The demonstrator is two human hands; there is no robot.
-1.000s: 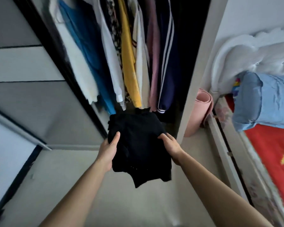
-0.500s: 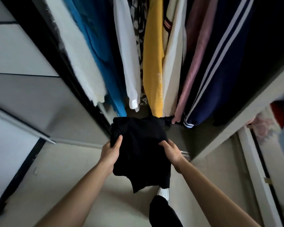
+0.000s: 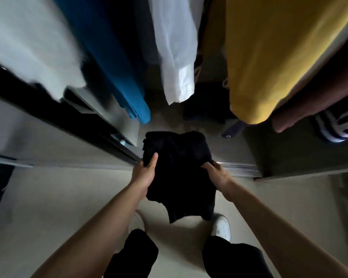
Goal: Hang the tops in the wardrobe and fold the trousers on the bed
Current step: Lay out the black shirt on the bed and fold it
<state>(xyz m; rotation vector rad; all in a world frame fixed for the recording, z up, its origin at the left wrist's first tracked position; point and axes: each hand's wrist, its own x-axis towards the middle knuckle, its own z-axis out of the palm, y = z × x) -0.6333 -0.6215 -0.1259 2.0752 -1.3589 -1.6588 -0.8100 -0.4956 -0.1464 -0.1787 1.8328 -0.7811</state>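
A folded black garment (image 3: 179,169) hangs between my hands at the wardrobe's threshold, its lower corner drooping towards the floor. My left hand (image 3: 144,173) grips its left edge with the thumb on top. My right hand (image 3: 216,173) grips its right edge, fingers curled under the cloth. Tops hang just above: a white one (image 3: 28,47), a blue one (image 3: 117,63), a white shirt (image 3: 177,57), a yellow one (image 3: 269,57) and a navy striped one (image 3: 338,125).
The wardrobe's dark door frame (image 3: 58,115) runs along the left, and its sliding track (image 3: 237,167) crosses the threshold. My white shoes (image 3: 221,225) and dark trouser legs (image 3: 235,259) stand on the pale floor (image 3: 48,207) below. A small dark object (image 3: 231,131) lies on the wardrobe floor.
I have stepped closer to the wardrobe and the view has tipped down. The hanging tops now loom overhead, the bed has left view, and both hands still hold the black garment.
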